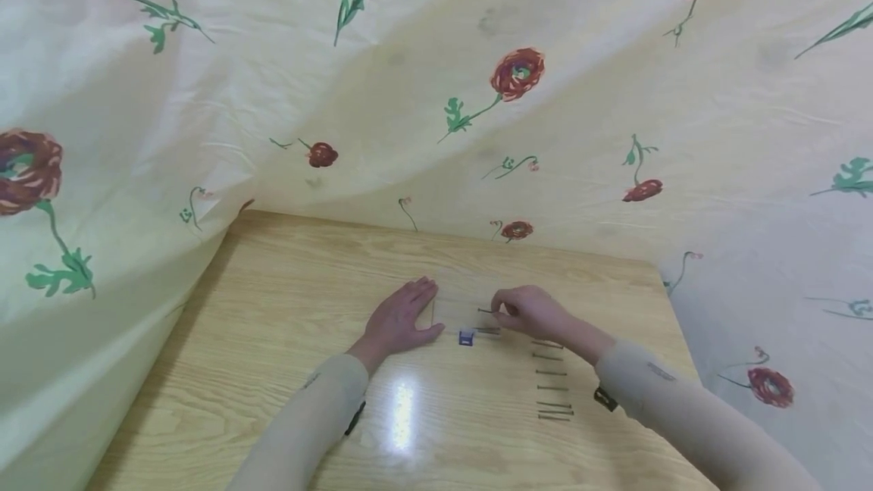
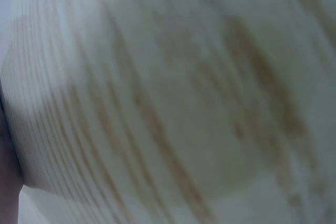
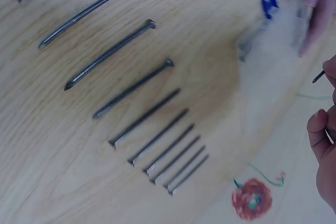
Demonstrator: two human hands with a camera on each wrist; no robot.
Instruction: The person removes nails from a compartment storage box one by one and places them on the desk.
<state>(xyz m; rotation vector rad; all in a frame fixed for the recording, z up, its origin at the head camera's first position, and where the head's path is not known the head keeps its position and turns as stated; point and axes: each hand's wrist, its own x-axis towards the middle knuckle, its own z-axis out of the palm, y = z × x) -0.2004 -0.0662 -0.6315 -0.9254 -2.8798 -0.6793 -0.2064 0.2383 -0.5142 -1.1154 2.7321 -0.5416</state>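
My right hand pinches a nail between thumb and fingertips, above a clear plastic container with a blue tab. In the right wrist view the held nail juts from the fingers at the right edge. Flat on the wood, with its fingers straight, my left hand lies along the container's left side. A couple of nails show at the container's near edge, beside the tab. The left wrist view holds mostly blurred wood grain.
Several loose nails lie in a spaced row on the wooden table, right of the container and below my right forearm. Flowered cloth hangs behind the table and along both sides.
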